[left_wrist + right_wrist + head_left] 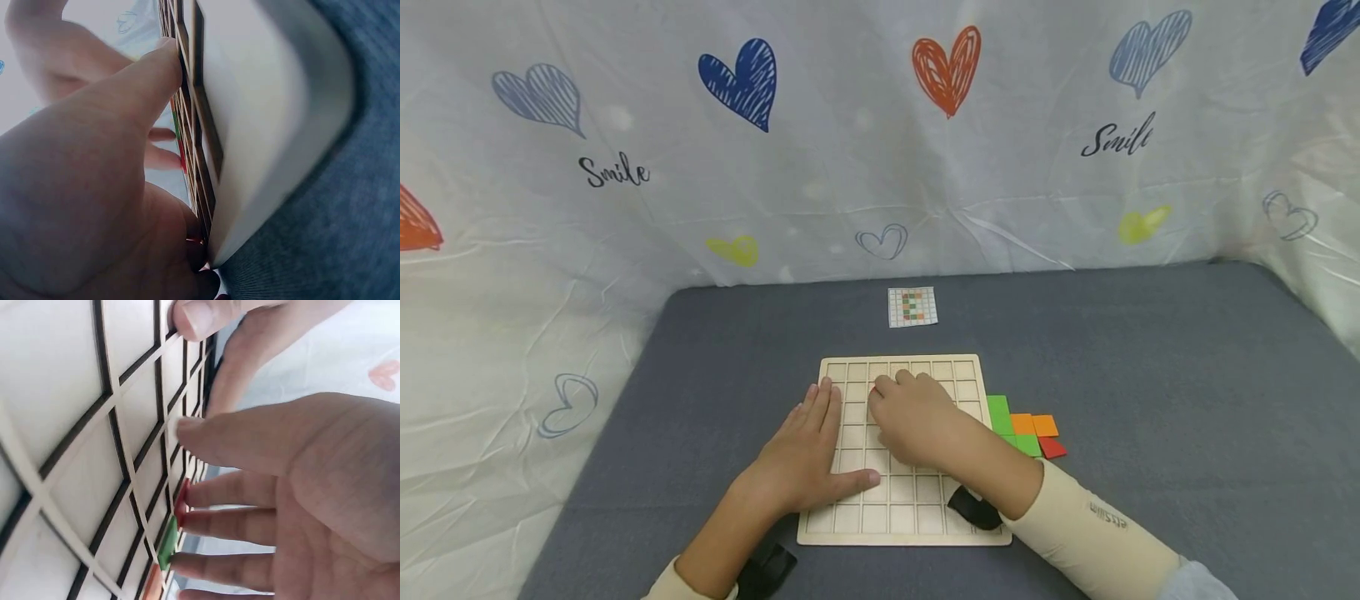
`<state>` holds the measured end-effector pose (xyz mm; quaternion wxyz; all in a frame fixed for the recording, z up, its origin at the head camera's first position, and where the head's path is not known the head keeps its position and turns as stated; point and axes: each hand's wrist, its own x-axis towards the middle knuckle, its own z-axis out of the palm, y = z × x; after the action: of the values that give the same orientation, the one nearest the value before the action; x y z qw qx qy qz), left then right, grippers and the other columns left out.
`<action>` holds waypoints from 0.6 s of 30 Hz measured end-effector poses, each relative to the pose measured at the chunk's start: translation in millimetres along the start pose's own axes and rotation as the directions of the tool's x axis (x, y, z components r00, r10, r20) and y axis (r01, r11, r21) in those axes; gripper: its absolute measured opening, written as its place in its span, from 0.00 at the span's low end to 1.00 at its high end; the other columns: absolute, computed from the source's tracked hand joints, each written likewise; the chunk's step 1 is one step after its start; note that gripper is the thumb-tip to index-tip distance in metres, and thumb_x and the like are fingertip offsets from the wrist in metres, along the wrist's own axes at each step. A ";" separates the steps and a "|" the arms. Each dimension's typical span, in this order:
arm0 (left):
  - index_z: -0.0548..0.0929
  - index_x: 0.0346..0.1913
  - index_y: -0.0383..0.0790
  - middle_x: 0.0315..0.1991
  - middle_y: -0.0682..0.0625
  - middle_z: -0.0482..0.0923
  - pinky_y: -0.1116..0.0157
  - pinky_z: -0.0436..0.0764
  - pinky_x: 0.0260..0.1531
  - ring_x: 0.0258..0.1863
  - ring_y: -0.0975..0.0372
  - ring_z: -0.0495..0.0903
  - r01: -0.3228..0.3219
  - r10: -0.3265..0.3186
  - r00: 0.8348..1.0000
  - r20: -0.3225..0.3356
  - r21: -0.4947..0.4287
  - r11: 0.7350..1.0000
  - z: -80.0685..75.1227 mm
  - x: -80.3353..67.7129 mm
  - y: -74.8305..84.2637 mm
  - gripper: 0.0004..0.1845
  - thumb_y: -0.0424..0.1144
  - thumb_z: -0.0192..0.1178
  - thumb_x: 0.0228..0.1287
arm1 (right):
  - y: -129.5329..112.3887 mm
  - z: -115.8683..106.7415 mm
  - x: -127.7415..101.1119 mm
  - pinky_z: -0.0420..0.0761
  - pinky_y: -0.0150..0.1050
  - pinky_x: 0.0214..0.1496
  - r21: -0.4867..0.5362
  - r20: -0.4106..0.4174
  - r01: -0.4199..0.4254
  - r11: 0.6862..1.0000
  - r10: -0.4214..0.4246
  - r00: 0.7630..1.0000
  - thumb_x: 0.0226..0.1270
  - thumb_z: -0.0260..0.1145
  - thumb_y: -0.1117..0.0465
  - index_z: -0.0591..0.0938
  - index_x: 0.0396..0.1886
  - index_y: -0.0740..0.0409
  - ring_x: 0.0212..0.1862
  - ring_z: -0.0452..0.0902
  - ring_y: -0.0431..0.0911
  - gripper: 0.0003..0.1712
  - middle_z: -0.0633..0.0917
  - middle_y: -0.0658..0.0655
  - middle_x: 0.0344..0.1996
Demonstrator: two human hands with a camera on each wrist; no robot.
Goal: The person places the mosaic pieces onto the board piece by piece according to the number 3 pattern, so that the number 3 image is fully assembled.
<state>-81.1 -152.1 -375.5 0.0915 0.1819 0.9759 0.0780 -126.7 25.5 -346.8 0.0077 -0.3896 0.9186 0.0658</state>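
A pale wooden grid board [925, 518] lies on the dark grey cloth. My left hand [801, 458] rests along its left side with fingers straight, its thumb [197, 317] spread over the squares. Over the upper middle of the board is my right hand [917, 423], its fingertips touching coloured tiles on the grid. In the right wrist view these are a red tile [181, 503], a green tile [167, 544] and an orange tile [152, 584]. That hand's thumb stands apart from its fingers. From the head view the right hand mostly hides these tiles.
Loose green tiles [998, 412], orange tiles [1044, 426] and a red tile [1052, 447] lie against the board's right edge, partly behind the right forearm. Beyond the board lies a small pattern card [912, 317]. A white curtain [820, 183] with printed hearts hangs behind.
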 end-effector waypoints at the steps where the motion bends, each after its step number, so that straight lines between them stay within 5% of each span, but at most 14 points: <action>1: 0.43 0.69 0.32 0.70 0.39 0.35 0.55 0.48 0.63 0.68 0.52 0.36 0.002 -0.002 1.000 -0.001 0.001 1.000 0.1 0.1 -0.1 0.59 0.76 0.44 0.48 | -0.1 -0.7 -3.2 0.75 0.41 0.36 0.007 0.008 0.001 1.000 -0.001 1.000 0.60 0.59 0.54 0.79 0.48 0.57 0.39 0.72 0.48 0.18 0.77 0.53 0.45; 6: 0.43 0.70 0.32 0.70 0.40 0.34 0.55 0.49 0.63 0.68 0.53 0.36 0.016 -0.016 1.000 0.016 -0.002 1.000 0.9 0.6 -0.5 0.59 0.76 0.43 0.47 | 4.1 -1.4 -17.8 0.74 0.41 0.39 0.054 0.020 0.003 0.999 -0.004 1.000 0.58 0.59 0.55 0.79 0.45 0.56 0.38 0.71 0.47 0.16 0.77 0.52 0.44; 18: 0.41 0.70 0.34 0.70 0.42 0.33 0.56 0.48 0.63 0.68 0.54 0.35 0.038 -0.038 0.999 0.035 -0.016 0.999 2.0 2.3 -0.6 0.60 0.77 0.43 0.46 | 41.8 1.5 -62.0 0.66 0.34 0.23 0.274 -0.038 -0.018 0.962 0.030 0.999 0.53 0.63 0.59 0.74 0.25 0.48 0.24 0.64 0.39 0.05 0.69 0.41 0.21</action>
<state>-83.0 -151.5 -377.9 0.1115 0.1638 0.9768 0.0811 -113.6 98.8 -339.4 0.0415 -0.3750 0.9235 -0.0696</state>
